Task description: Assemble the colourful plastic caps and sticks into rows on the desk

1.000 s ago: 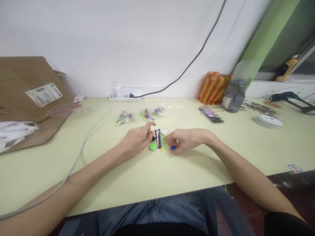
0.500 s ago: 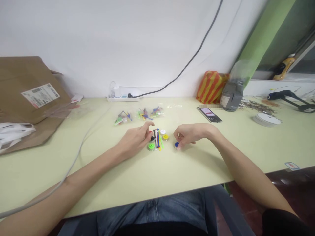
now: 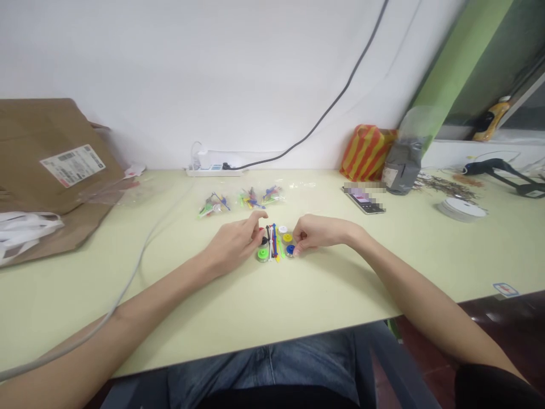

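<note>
Blue disc (image 3: 290,249) has just come in from the right and now sits at the bottom of the little cluster, and right hand (image 3: 317,233) is right there with it, fingertips pinched on its rim, though how firm that grip is I can't call from here. Just above it, yellow disc (image 3: 287,237) and white disc (image 3: 282,229) line that same side, with a bundle of colored plastic sticks (image 3: 273,241) standing between them and the left side. Over there, left hand (image 3: 234,245) has its fingers curled at the edge of the pile, right beside red piece (image 3: 260,230) and black piece (image 3: 264,240); whether it's holding anything, I can't tell. Green disc (image 3: 263,255) sits just below them. All of it lies on a pale green table (image 3: 340,295), with a grey cable (image 3: 145,255) running across toward the left forearm. Further out, three small plastic bags of parts (image 3: 251,199) lie in a row, then a power strip (image 3: 213,170) against the wall. To the right, a blurred phone (image 3: 364,204), a striped bag (image 3: 366,153) and a tape roll (image 3: 462,208); to the left, a brown paper mailer (image 3: 46,153) with a white label.
</note>
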A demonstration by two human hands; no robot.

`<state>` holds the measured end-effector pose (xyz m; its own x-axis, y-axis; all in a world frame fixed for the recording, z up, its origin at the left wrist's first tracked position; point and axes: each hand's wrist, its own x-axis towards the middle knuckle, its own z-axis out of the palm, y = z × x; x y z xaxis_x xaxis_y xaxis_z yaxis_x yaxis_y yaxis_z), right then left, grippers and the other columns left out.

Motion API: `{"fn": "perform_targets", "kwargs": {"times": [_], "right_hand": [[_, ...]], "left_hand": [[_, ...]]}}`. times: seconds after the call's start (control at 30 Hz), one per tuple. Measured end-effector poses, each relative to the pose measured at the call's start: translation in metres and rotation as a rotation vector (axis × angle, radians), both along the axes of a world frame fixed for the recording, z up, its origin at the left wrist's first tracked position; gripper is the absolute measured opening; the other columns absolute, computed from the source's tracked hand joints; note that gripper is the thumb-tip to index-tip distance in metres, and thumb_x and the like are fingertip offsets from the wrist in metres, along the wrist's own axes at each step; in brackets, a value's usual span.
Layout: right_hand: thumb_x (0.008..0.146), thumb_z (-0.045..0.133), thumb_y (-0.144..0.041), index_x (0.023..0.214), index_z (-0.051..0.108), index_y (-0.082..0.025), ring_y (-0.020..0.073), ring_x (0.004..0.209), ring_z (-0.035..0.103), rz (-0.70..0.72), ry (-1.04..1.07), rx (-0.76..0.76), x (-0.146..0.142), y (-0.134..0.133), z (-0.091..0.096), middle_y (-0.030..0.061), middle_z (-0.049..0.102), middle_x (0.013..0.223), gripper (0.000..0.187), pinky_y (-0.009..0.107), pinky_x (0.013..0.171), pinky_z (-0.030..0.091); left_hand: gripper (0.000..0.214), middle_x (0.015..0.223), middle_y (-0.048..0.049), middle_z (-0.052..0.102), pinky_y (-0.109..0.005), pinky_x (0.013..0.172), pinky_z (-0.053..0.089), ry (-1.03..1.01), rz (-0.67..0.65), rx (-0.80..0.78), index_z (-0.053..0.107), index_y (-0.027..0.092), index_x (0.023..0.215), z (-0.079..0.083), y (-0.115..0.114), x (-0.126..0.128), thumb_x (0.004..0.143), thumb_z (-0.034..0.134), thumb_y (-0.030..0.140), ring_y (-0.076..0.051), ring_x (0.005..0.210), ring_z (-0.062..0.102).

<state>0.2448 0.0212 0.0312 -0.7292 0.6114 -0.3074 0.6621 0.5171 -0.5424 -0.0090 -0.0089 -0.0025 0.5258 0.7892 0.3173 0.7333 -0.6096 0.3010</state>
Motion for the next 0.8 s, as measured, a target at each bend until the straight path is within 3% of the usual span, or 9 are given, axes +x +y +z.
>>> {"fn": "perform_targets", "kwargs": {"times": [0.17, 0.33, 0.43, 0.8], "right_hand": [[0.077, 0.071, -0.046, 0.064, 0.057, -0.016, 0.0100, 0.056, 0.037, -0.020, 0.033, 0.076, 0.0005, 0.0018, -0.0014, -0.0046, 0.046, 0.058, 0.036, 0.026, 0.055, 0.026], [0.078, 0.068, -0.029, 0.078, 0.063, -0.016, 0.0118, 0.063, 0.047, 0.025, 0.055, 0.028, 0.0061, 0.0084, -0.0043, -0.0020, 0.055, 0.069, 0.014, 0.025, 0.058, 0.032], [0.080, 0.062, -0.020, 0.080, 0.062, -0.016, 0.0116, 0.064, 0.046, -0.004, 0.062, 0.066, 0.0062, 0.0089, -0.0043, -0.0011, 0.056, 0.072, 0.004, 0.024, 0.059, 0.033], [0.083, 0.056, -0.016, 0.081, 0.062, -0.015, 0.0117, 0.064, 0.048, -0.016, 0.085, 0.086, 0.0023, 0.0040, 0.0011, 0.0003, 0.058, 0.072, 0.006, 0.024, 0.060, 0.035]], "left_hand": [[0.031, 0.080, 0.0016, 0.064, -0.028, 0.065, 0.042, 0.005, 0.002, -0.008, 0.041, 0.025, 0.130, 0.0001, -0.0002, -0.0003, 0.101, 0.035, 0.035, -0.019, 0.071, 0.065], [0.031, 0.081, 0.0012, 0.064, -0.028, 0.065, 0.042, -0.002, -0.004, -0.009, 0.042, 0.025, 0.129, 0.0014, -0.0014, -0.0001, 0.100, 0.036, 0.034, -0.018, 0.070, 0.064], [0.031, 0.082, 0.0004, 0.066, -0.029, 0.065, 0.042, 0.003, -0.005, -0.004, 0.042, 0.025, 0.129, 0.0018, -0.0018, 0.0005, 0.099, 0.036, 0.033, -0.019, 0.071, 0.064], [0.031, 0.083, 0.0005, 0.065, -0.029, 0.066, 0.042, 0.040, 0.002, -0.006, 0.039, 0.025, 0.130, 0.0018, -0.0021, 0.0003, 0.100, 0.035, 0.032, -0.019, 0.072, 0.064]]}}
